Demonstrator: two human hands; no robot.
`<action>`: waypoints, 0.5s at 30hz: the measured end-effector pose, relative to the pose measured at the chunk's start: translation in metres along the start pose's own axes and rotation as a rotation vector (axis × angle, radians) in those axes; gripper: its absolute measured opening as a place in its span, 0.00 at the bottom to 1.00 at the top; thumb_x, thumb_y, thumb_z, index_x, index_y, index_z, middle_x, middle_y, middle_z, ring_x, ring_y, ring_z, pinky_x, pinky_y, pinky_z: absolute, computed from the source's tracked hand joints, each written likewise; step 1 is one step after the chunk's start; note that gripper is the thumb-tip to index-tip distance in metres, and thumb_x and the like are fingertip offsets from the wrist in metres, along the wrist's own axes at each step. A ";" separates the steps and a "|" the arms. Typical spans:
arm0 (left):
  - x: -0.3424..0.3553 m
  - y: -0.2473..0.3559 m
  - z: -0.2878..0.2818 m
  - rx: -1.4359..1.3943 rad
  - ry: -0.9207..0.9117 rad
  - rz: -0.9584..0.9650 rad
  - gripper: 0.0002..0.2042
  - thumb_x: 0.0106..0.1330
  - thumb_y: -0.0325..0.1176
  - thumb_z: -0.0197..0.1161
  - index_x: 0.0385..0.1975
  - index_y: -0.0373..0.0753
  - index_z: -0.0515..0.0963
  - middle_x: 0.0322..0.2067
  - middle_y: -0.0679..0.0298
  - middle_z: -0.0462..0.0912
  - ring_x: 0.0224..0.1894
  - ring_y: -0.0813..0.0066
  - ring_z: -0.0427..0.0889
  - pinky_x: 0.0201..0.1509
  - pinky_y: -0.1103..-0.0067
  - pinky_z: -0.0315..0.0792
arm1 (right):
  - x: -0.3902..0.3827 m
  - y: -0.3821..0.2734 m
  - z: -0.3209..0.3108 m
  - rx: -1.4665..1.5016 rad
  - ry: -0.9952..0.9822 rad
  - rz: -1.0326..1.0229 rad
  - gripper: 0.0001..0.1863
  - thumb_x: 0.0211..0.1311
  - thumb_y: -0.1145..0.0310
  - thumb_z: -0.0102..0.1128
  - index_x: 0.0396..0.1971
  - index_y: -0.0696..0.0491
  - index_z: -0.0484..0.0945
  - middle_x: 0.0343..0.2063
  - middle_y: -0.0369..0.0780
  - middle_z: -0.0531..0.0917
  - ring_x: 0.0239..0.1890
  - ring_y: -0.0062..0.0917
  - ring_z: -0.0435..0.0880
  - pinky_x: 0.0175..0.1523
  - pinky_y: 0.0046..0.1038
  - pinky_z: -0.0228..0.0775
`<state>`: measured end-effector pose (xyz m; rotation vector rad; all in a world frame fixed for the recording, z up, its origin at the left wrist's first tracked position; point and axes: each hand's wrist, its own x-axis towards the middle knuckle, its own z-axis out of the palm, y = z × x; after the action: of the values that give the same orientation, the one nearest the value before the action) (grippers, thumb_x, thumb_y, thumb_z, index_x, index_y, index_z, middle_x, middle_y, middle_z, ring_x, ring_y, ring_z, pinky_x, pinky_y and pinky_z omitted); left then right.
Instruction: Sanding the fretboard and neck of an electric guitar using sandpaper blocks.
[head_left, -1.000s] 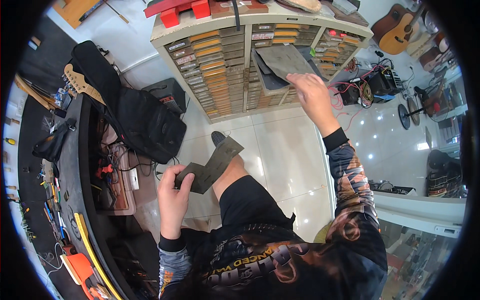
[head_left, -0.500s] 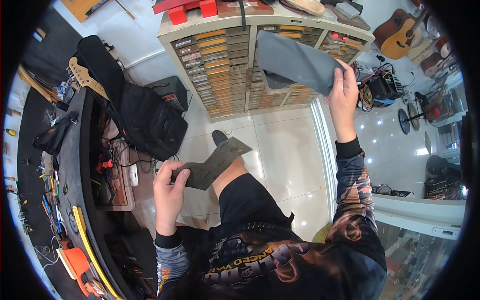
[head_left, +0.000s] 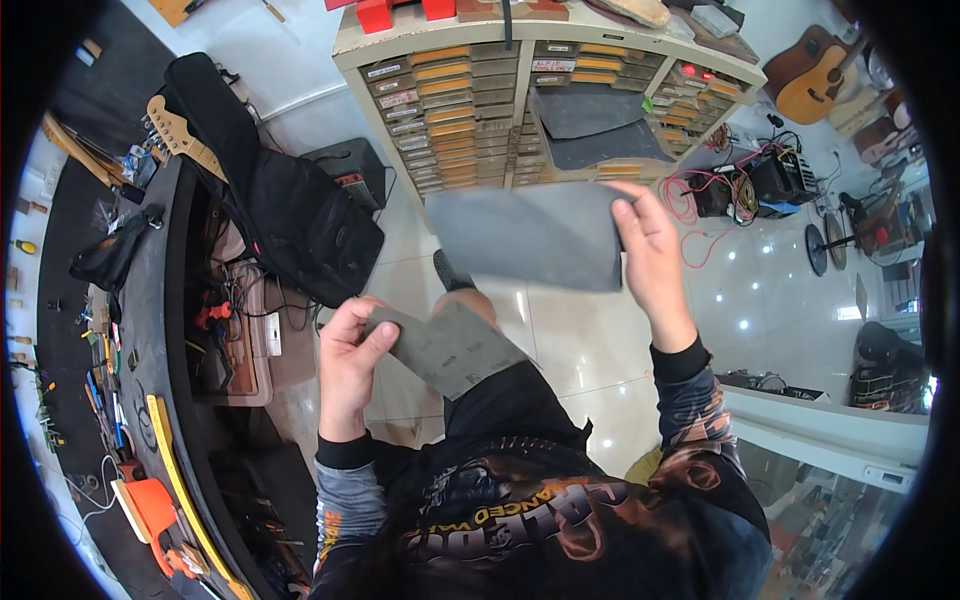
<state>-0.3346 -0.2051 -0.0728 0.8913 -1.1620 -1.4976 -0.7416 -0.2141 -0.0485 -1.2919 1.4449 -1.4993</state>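
Note:
My left hand [head_left: 352, 348] pinches the left end of a grey-green sheet of sandpaper [head_left: 455, 352], thumb on top, above my thigh. A larger dark grey sheet of sandpaper [head_left: 530, 238] is gripped at its right edge by my right hand [head_left: 650, 240]. The two sheets are apart, the larger one farther out. Beyond them, an open drawer [head_left: 612, 172] in the cabinet holds more dark grey sheets [head_left: 590, 112].
The cream cabinet [head_left: 440, 35] has many small drawers. On the left stand a black gig bag [head_left: 300, 220] and a dark workbench [head_left: 165, 320] with a yellow level [head_left: 185, 490]. Cables [head_left: 690, 205] lie on the floor at right, near a glass counter [head_left: 800, 500].
My right hand has drawn the larger sheet away from the cabinet, toward me and to the left, uncovering the open drawer. The smaller sheet in my left hand has tilted and lies flatter to view.

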 end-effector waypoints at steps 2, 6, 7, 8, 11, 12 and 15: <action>0.000 0.004 0.001 0.187 -0.083 -0.031 0.05 0.81 0.26 0.75 0.49 0.35 0.86 0.42 0.72 0.86 0.45 0.83 0.83 0.54 0.80 0.75 | 0.000 0.004 -0.001 -0.104 -0.044 -0.066 0.18 0.95 0.62 0.57 0.68 0.58 0.83 0.56 0.37 0.91 0.58 0.20 0.87 0.65 0.25 0.78; 0.001 0.009 0.007 0.383 -0.100 -0.079 0.03 0.81 0.24 0.73 0.47 0.33 0.87 0.41 0.71 0.86 0.43 0.83 0.82 0.51 0.81 0.75 | 0.023 0.021 -0.042 -0.271 0.117 -0.090 0.16 0.94 0.65 0.59 0.66 0.59 0.84 0.55 0.38 0.91 0.59 0.19 0.86 0.67 0.27 0.77; -0.001 0.011 0.005 0.412 -0.092 -0.097 0.05 0.77 0.22 0.76 0.46 0.33 0.86 0.42 0.70 0.84 0.45 0.81 0.81 0.52 0.81 0.73 | 0.032 0.015 -0.059 -0.241 0.239 -0.105 0.14 0.92 0.66 0.61 0.64 0.59 0.85 0.54 0.39 0.91 0.58 0.20 0.87 0.66 0.26 0.77; -0.001 0.011 0.002 0.411 -0.098 -0.096 0.05 0.77 0.22 0.76 0.46 0.33 0.86 0.42 0.70 0.84 0.45 0.81 0.81 0.52 0.81 0.73 | 0.036 0.006 -0.069 -0.211 0.364 -0.119 0.13 0.91 0.67 0.63 0.62 0.59 0.86 0.53 0.39 0.92 0.57 0.21 0.88 0.65 0.26 0.78; 0.002 0.017 0.004 0.612 -0.178 0.007 0.05 0.73 0.19 0.76 0.44 0.33 0.87 0.41 0.66 0.85 0.45 0.76 0.83 0.51 0.78 0.76 | 0.035 -0.049 -0.071 -0.635 0.240 -0.476 0.09 0.85 0.73 0.68 0.58 0.57 0.88 0.47 0.41 0.93 0.50 0.27 0.92 0.58 0.26 0.81; 0.005 0.021 0.015 0.685 -0.213 0.058 0.05 0.72 0.18 0.76 0.43 0.33 0.88 0.41 0.64 0.85 0.44 0.72 0.85 0.51 0.76 0.78 | 0.037 -0.057 -0.068 -0.636 0.240 -0.475 0.09 0.85 0.73 0.68 0.58 0.57 0.88 0.47 0.41 0.93 0.50 0.27 0.92 0.58 0.26 0.81; 0.019 0.033 0.045 0.814 -0.275 0.133 0.05 0.71 0.18 0.76 0.43 0.33 0.88 0.41 0.60 0.86 0.44 0.65 0.87 0.50 0.72 0.80 | 0.060 -0.073 -0.072 -0.943 0.490 -0.812 0.12 0.78 0.78 0.71 0.56 0.52 0.91 0.42 0.42 0.92 0.39 0.37 0.91 0.48 0.32 0.85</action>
<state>-0.3720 -0.2146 -0.0289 1.1181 -2.0615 -1.0412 -0.8150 -0.2373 0.0420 -2.4068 2.2571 -1.7573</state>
